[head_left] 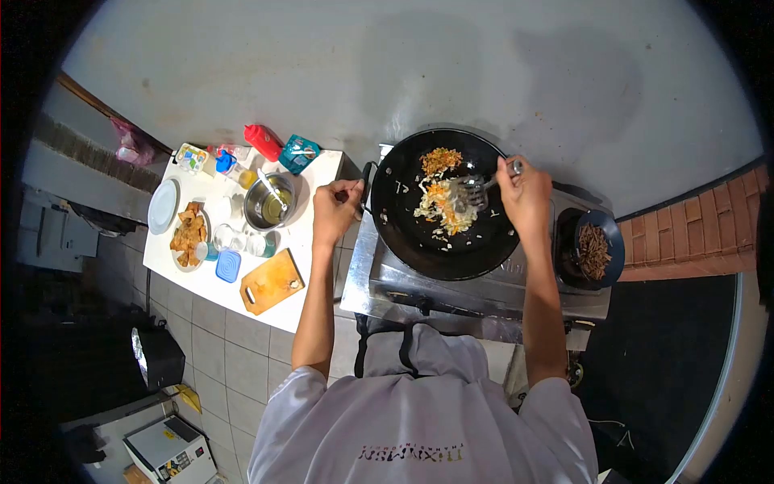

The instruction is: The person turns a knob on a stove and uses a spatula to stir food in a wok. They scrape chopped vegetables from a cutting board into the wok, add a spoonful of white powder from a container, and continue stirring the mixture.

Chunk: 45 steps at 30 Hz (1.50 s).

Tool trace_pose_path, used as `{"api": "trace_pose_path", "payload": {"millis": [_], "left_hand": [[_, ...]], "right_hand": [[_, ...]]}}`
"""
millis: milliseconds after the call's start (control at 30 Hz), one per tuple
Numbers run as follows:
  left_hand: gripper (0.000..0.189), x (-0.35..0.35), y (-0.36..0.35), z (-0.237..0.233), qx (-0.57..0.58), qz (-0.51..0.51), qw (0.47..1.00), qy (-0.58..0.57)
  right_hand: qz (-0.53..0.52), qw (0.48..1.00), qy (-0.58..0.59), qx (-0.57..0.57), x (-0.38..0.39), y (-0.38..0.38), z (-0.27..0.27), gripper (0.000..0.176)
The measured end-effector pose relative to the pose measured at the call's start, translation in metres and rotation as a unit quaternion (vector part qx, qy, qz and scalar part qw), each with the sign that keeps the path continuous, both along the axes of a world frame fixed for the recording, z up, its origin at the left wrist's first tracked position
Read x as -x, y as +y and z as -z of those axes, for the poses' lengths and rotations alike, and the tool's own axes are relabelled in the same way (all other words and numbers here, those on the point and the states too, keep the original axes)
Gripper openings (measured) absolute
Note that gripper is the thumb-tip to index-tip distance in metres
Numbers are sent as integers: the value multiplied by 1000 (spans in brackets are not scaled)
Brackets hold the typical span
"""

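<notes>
A large black wok (411,250) sits on the metal gas stove (403,290). My left hand (337,211) is closed at the wok's left loop handle (368,184). My right hand (526,194) grips a slotted metal spatula (472,194), its blade down in the food. Under and beside the blade lies chopped white and orange food (442,211), perhaps egg and vegetables. A separate heap of browned, finely chopped food (440,161) rests nearer the back of the wok. My fingers partly hide the spatula's handle.
Right of the wok, a dark pan (617,242) holds brown strips. The white table (282,319) at left bears a cutting board (272,282), metal bowl (256,206), plate of fried pieces (189,238), red bottle (262,142) and teal pouch (299,153). A grey wall (500,73) stands behind.
</notes>
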<state>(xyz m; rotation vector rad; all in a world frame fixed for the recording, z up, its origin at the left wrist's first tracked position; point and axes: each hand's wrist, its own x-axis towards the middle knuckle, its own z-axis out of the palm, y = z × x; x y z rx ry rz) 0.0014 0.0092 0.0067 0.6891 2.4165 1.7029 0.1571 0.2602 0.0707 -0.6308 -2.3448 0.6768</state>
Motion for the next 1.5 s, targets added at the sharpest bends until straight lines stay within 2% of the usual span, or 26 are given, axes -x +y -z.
{"api": "trace_pose_path", "payload": {"millis": [100, 167, 233, 400, 500, 567, 633, 667, 700, 767, 800, 900, 967, 1033, 1100, 1133, 1167, 1333, 1500], "left_hand": [[21, 1, 0, 0, 6, -2, 1000, -11], [22, 2, 1, 2, 9, -5, 1000, 14], [23, -1, 2, -2, 19, -9, 1000, 10], [23, 0, -1, 2, 7, -4, 1000, 17], [22, 1, 3, 0, 17, -6, 1000, 4], [22, 0, 2, 1, 12, -11, 999, 27], [22, 1, 1, 3, 12, -13, 1000, 22], [22, 1, 1, 4, 10, -12, 1000, 18], [22, 2, 1, 5, 9, -13, 1000, 18], [22, 2, 2, 6, 1, -11, 999, 40], [22, 1, 3, 3, 1, -8, 999, 41], [22, -2, 2, -5, 27, -12, 999, 15], [23, 0, 2, -2, 19, -7, 1000, 16], [23, 1, 2, -1, 15, -9, 1000, 18], [23, 1, 3, 1, 12, -3, 1000, 20], [23, 0, 4, 1, 21, -11, 999, 22], [22, 0, 4, 1, 30, -22, 999, 26], [21, 1, 1, 2, 34, -16, 999, 29], [21, 3, 2, 3, 35, -17, 999, 14]], "right_hand": [[4, 999, -32, -40, 8, 5, -2, 30], [-6, 999, -9, -33, 14, -1, 5, 28], [-91, 995, 32, 20, 19, -11, 11, 24], [-135, 986, 46, 85, 11, -38, -13, 18], [-180, 982, 61, 11, 22, -39, 7, 18], [-169, 984, 57, -4, 18, -34, -1, 18], [-101, 995, 14, -6, 12, -25, -9, 20], [-100, 995, 17, -8, 9, -23, -13, 19], [-102, 995, 18, -8, 7, -27, -13, 19], [-148, 986, 23, 74, 3, -34, -7, 18], [-180, 983, 22, 25, 4, -34, 0, 18], [-134, 991, 21, 8, -3, -27, 1, 18], [-76, 996, -3, -46, -7, -18, -8, 19], [-73, 997, 36, -18, -6, -20, -16, 21], [-74, 992, 87, 63, 5, -33, -14, 23], [-89, 988, 72, 104, 14, -46, -9, 22], [-100, 992, 56, 49, 19, -42, 10, 21], [-25, 999, -31, 19, 5, -22, 6, 23], [20, 999, 22, 43, 2, -6, -4, 31]]}}
